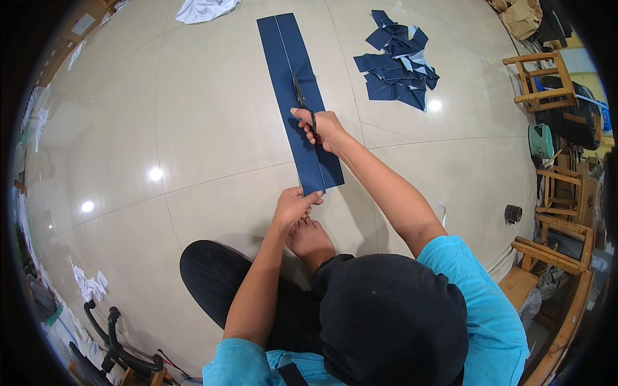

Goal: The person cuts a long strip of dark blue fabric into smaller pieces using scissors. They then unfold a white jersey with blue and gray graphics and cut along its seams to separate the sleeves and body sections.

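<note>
A long navy fabric strip (279, 76) lies flat on the tiled floor, with a pale lengthwise line dividing it into two lengths. My right hand (324, 130) is closed around the handles of dark scissors (299, 96). Their blades point away from me along the dividing line, over the middle of the strip; how far the blades are parted is hard to tell. Between its thumb and fingers, my left hand (296, 204) pinches the strip's near left end, just above my bare foot (310, 241).
Several navy fabric pieces (394, 78) lie heaped at the far right. White cloth (205, 9) rests at the far edge, with white scraps (90, 283) at near left by a black metal frame (112, 341). Wooden stools (544, 95) and a black cylinder (513, 214) stand along the right.
</note>
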`<state>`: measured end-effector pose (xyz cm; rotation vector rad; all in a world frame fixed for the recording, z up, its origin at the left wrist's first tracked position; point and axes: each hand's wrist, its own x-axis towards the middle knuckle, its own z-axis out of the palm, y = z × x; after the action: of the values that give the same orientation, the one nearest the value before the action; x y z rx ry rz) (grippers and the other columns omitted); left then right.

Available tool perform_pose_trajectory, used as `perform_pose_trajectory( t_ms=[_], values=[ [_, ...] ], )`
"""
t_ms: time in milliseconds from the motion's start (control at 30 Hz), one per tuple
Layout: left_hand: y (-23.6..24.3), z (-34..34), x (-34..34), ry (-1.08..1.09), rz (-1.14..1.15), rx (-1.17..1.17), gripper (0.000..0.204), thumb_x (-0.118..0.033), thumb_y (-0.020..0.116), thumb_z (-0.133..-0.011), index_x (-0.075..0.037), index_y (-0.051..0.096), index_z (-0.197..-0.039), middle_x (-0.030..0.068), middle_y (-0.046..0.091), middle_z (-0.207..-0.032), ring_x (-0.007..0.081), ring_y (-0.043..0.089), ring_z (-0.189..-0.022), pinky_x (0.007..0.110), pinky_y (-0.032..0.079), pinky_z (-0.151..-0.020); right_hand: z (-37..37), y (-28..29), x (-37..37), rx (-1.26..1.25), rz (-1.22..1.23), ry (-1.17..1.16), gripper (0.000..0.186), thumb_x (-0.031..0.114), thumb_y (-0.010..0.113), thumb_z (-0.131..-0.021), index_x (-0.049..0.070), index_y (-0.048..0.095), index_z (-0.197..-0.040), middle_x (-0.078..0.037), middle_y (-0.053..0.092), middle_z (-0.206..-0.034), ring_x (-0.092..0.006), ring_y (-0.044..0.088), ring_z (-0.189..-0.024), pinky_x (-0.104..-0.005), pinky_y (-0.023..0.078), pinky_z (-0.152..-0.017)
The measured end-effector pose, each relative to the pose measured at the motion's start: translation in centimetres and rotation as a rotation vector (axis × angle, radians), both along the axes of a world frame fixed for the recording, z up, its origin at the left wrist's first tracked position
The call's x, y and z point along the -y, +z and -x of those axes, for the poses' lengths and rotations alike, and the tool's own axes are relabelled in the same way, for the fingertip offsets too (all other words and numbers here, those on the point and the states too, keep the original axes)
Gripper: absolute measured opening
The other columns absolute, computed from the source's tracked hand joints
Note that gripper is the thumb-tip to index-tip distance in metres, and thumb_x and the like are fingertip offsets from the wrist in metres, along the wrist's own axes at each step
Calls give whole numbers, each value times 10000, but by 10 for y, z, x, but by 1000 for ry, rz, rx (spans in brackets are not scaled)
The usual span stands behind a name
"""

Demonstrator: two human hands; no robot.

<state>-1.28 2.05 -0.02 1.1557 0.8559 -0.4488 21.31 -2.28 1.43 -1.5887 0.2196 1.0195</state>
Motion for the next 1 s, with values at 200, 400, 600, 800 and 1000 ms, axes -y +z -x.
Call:
perform_pose_trajectory(
  t_ms=[200, 400, 600, 800, 1000],
  values=[
    [2, -1, -1, -19, 11, -8, 236, -215, 851, -983, 3, 769, -1018, 92, 810, -920, 41, 510, -572, 222, 388, -488, 1, -2, 0, 13, 1, 5, 444, 373, 950, -860, 28, 672, -844, -15, 564, -677, -105, 506, -502, -256, 408, -421],
    [-2, 2, -1, -6, 3, -1, 223, -219, 854, -971, -7, 795, -936, 59, 802, -855, 49, 502, -584, 254, 424, -519, -2, -1, -2, 14, -5, -16, 492, 426, 956, -834, 21, 676, -847, -18, 566, -675, -111, 508, -503, -265, 403, -424],
    [3, 0, -1, -13, -3, -6, 222, -220, 853, -972, -5, 799, -957, 62, 806, -868, 53, 501, -587, 257, 428, -520, -12, -1, -8, 10, -4, -9, 513, 438, 951, -825, 4, 681, -858, -24, 567, -685, -119, 523, -524, -274, 405, -437],
    [5, 0, -1, -10, 1, -5, 220, -221, 851, -975, -7, 800, -961, 64, 810, -881, 53, 503, -594, 256, 434, -529, -16, -4, -14, 12, 2, 3, 524, 451, 950, -827, 3, 686, -891, -19, 555, -693, -116, 523, -536, -265, 409, -450],
    [4, 1, -2, -3, 16, 0, 216, -218, 848, -977, -8, 801, -970, 66, 810, -884, 51, 505, -596, 254, 434, -530, -17, -5, -15, 17, -13, 2, 493, 425, 951, -835, 11, 686, -873, -13, 555, -681, -111, 516, -529, -267, 401, -440]
  ],
)
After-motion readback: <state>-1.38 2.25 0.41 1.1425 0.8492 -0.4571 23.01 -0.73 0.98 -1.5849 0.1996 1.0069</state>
